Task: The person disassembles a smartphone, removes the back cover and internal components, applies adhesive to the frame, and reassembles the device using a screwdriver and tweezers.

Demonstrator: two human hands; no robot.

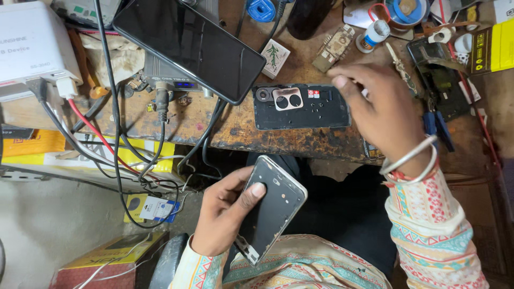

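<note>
You have two hands in view: your left hand (225, 214) and your right hand (375, 109). You can count one phone frame (273, 208) off the tabletop (300, 140), and one dark phone back panel (301, 107) lying on it, with two large round camera holes in its plate. One black-screened phone (187, 45) sits propped at the upper left. One white box (32, 45) stands at the far left. Two bangles (412, 160) ring your right wrist. One small card with a tree drawing (275, 57) lies by the phone.
</note>
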